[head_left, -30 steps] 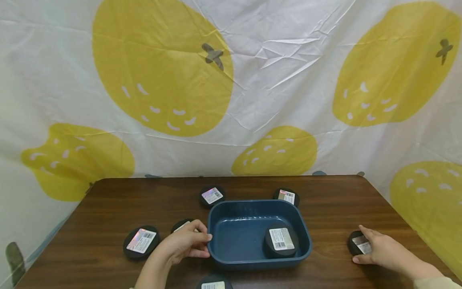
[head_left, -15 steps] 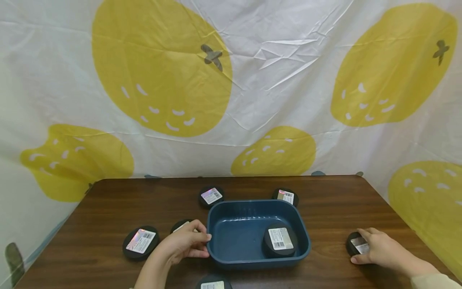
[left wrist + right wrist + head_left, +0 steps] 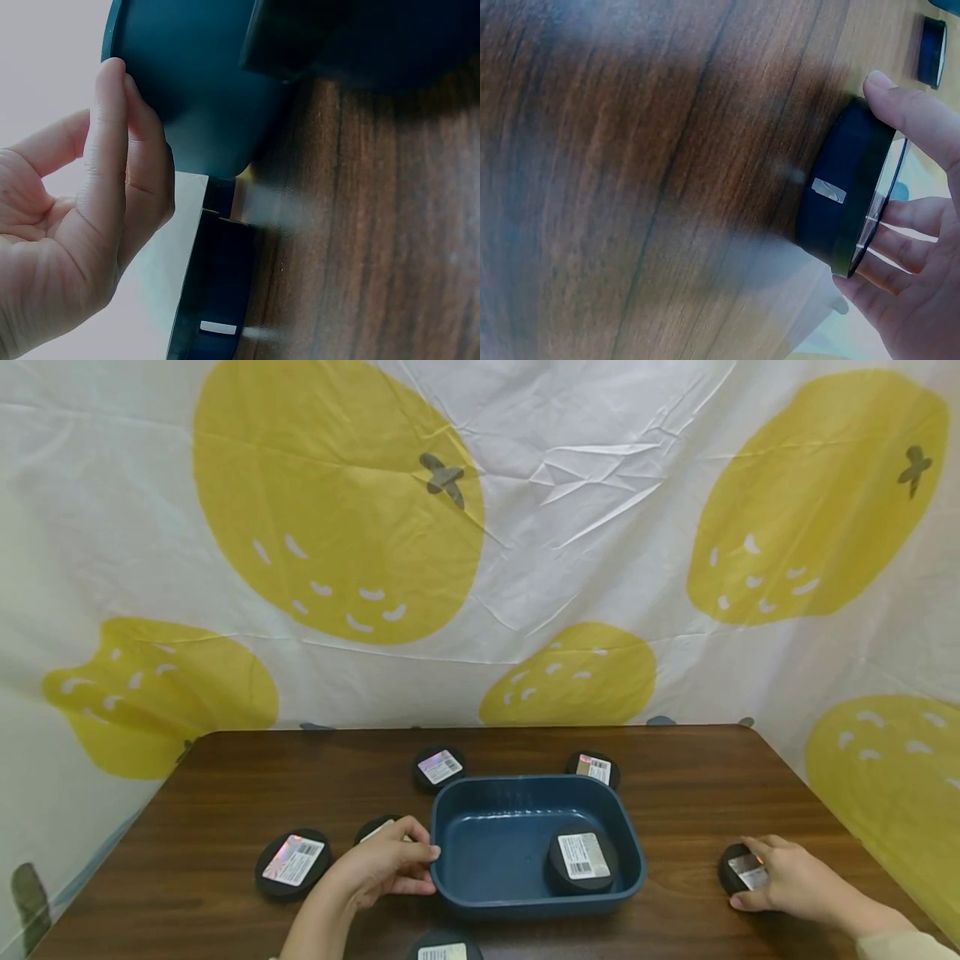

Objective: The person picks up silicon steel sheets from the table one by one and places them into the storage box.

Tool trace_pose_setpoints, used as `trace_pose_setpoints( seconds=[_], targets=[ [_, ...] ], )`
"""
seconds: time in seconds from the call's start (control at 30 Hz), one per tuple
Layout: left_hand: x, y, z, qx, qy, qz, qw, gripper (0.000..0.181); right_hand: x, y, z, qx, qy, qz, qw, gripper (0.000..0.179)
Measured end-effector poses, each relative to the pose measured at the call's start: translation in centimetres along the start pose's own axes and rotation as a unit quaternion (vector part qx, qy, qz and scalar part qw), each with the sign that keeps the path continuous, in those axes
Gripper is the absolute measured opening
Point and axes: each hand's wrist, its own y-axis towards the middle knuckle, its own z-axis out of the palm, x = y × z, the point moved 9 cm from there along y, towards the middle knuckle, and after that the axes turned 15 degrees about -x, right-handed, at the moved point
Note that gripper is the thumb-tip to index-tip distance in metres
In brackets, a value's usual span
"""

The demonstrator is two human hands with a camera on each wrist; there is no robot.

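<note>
My left hand [image 3: 392,862] pinches the left rim of a dark blue rectangular bin [image 3: 487,860] between thumb and fingertips; the left wrist view shows the bin's wall [image 3: 195,67] at those fingers. Inside the bin, on its right side, lies a round black container [image 3: 585,860] with a white barcode label on top. Off to the right of the bin, my right hand [image 3: 806,887] grips another flat round black container [image 3: 729,872]. In the right wrist view that container [image 3: 840,187] has the thumb on one side and the fingers on the other, its base close to the tabletop.
Behind the bin are two labelled round containers, one at the back left [image 3: 439,768] and one at the back right [image 3: 594,767]. More stand at the left [image 3: 292,864], partly behind my left hand, and at the front [image 3: 446,943]. A lemon-print cloth [image 3: 562,568] hangs behind the brown table [image 3: 225,793].
The fingers of my right hand have drawn in closer around the container at the right. My left hand stays at the bin's rim, and the bin stays in place.
</note>
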Motion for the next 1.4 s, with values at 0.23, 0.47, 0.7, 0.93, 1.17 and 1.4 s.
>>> trace_pose_setpoints(
  seconds=[0.23,0.47,0.7,0.93,1.17,1.4],
  targets=[
    [0.0,0.0,0.1,0.001,0.000,0.001,1.0000,0.016,0.5,0.1,-0.1,0.003,0.004,0.004,1.0000,0.088],
    [0.0,0.0,0.0,0.001,-0.001,-0.002,1.0000,0.016,1.8,0.6,-1.1,-0.025,-0.019,-0.020,0.9993,0.086],
    [-0.1,0.0,0.0,0.001,0.004,-0.003,1.0000,0.016,2.2,0.9,-1.7,-0.027,-0.024,-0.004,0.9993,0.089],
    [-0.2,0.0,-0.1,0.001,0.003,-0.004,1.0000,0.016,2.7,1.3,-2.0,-0.017,-0.023,-0.001,0.9996,0.090],
    [-0.3,0.0,-0.2,0.003,0.003,-0.001,1.0000,0.016,3.6,1.7,-2.5,-0.029,-0.027,-0.021,0.9990,0.089],
    [0.0,0.0,0.0,0.008,0.002,-0.006,1.0000,0.016,4.0,1.5,-2.5,-0.038,-0.023,-0.033,0.9985,0.086]
  ],
)
